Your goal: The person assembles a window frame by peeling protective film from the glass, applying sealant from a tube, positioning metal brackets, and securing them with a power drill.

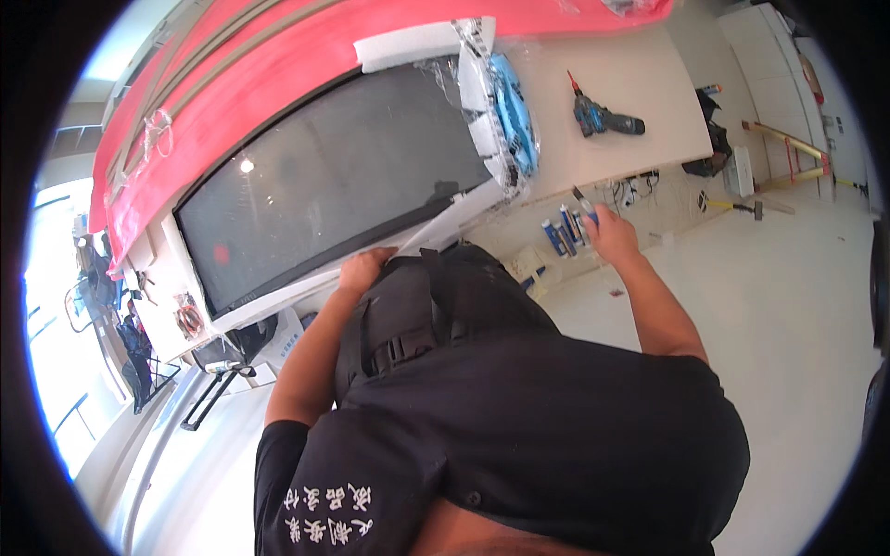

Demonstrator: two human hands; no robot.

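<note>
A large dark glass panel (334, 176), framed by white foam packing (422, 44) and clear film, lies on the table in front of me. My left hand (363, 269) is at its near edge, with closed fingers on the white foam strip (320, 275). Out to the right, my right hand (612, 233) is wrapped round a slim tool that looks like a utility knife (585, 201), its grey tip pointing up and away from me. Most of its blue handle is hidden in my fingers.
A cordless drill (603, 119) lies on the right of the pale tabletop (649, 74). Blue-and-white tubes (560, 233) stand below the table edge. A hammer (737, 206) and cables (635, 190) lie farther right. Pink sheeting (232, 83) covers the far side.
</note>
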